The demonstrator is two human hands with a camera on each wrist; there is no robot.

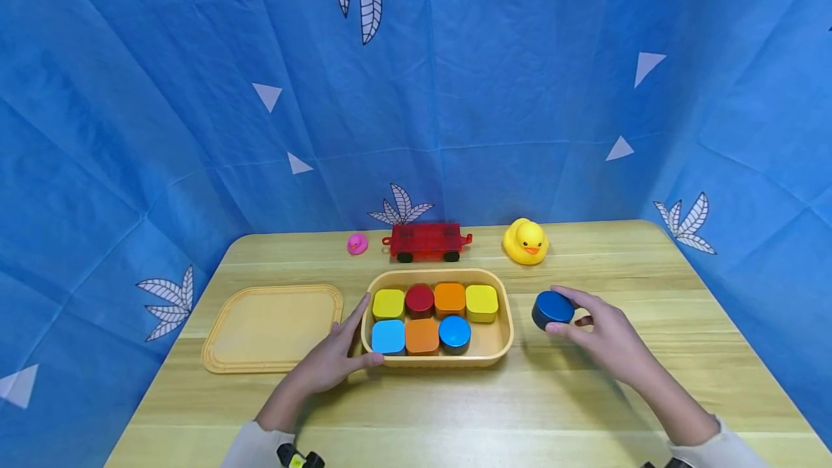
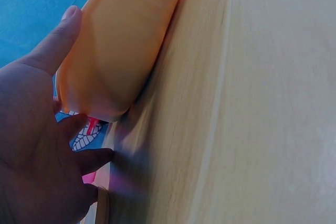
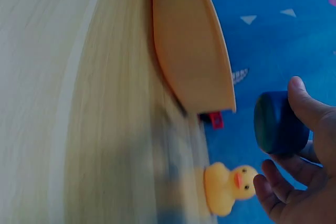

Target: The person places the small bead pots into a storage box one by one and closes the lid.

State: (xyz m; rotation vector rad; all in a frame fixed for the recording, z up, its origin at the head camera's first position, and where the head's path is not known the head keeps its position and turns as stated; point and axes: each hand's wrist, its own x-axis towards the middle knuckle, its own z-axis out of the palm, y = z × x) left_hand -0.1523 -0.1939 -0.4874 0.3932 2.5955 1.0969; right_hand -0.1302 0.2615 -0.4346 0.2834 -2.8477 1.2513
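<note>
In the head view my right hand [image 1: 607, 334] pinches a dark blue round block [image 1: 553, 310] between thumb and fingertips, to the right of a tan plastic bin [image 1: 442, 362]. The right wrist view shows the same block [image 3: 281, 123] raised above the tabletop. My left hand [image 1: 331, 360] rests against the bin's left end, thumb along the front wall and forefinger along the side, both fairly straight. Inside the bin sit yellow [image 1: 482, 302], orange [image 1: 422, 336], red [image 1: 419, 300], light blue [image 1: 388, 336] and blue [image 1: 454, 334] blocks. Bare floor shows at its right front corner.
A flat tan lid [image 1: 276, 327] lies left of the bin. Along the back edge stand a small pink duck [image 1: 357, 243], a red toy wagon [image 1: 425, 239] and a yellow rubber duck [image 1: 526, 242]. Blue patterned cloth [image 1: 494, 92] hangs behind the wooden table [image 1: 468, 417].
</note>
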